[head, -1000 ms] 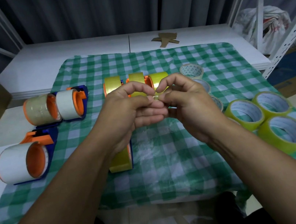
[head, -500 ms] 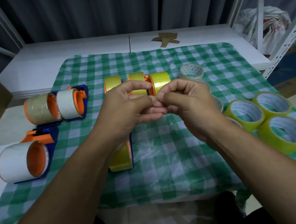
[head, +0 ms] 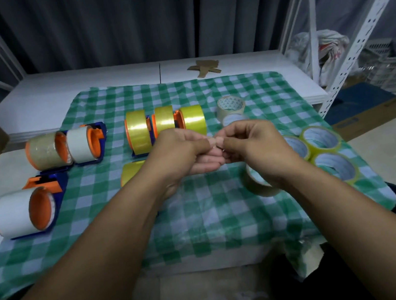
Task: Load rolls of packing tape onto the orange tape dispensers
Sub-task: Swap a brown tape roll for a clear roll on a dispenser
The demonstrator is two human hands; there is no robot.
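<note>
yellow tape in a row, hands pinched together above the cloth

yellow rolls (head: 165, 125) stand on edge at the middle of the green checked cloth (head: 216, 213), three side by side on orange dispensers (head: 179, 120) with glossy bands facing me. a fourth yellow roll (head: 130, 172) lies just in front, partly hidden by my left forearm. to the left i see two loaded dispensers (head: 67, 148), one roll tan and one white, and nearer me a white roll on a blue-and-orange dispenser (head: 28, 213). to the right, loose yellow-green rolls (head: 325, 148) lie flat in a cluster, and a clear roll (head: 231, 105) sits behind them.

my left hand (head: 185, 155) and right hand (head: 251, 149) meet fingertip to fingertip above the cloth, both curled narrow, thumbs and forefingers pinched. whatever sits between the fingertips is too small for me to tell. neither hand touches a roll or a dispenser.
</note>
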